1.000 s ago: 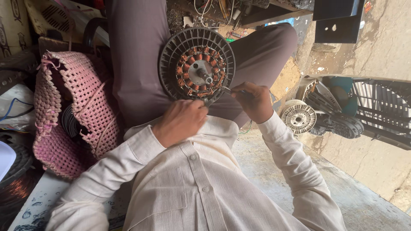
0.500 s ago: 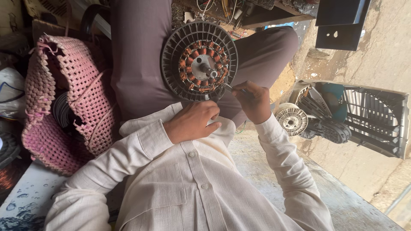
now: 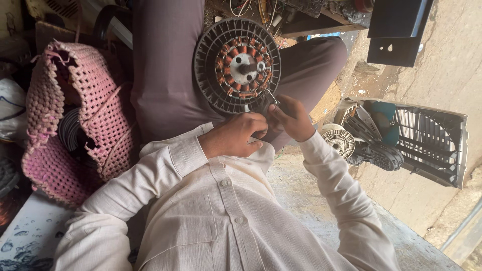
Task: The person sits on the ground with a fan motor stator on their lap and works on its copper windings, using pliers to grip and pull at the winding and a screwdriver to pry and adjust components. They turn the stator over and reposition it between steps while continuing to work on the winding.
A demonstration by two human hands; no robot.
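We curl our left hand [image 3: 236,135] closed against the rim of the fan motor [image 3: 237,65] on our lap. Our right hand [image 3: 291,120] pinches a thin metal tool [image 3: 271,97], wrist bent inward, both hands touching.

hands [image 3: 261,131] at fan motor [image 3: 237,65], pink basket [image 3: 75,125]

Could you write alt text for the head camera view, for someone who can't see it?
Seen from above, a person's left hand and right hand meet at the lower rim of a round, dark fan motor with copper windings, propped on the lap. A thin metal tool pokes out by the right hand. A pink woven bag lies beside them.
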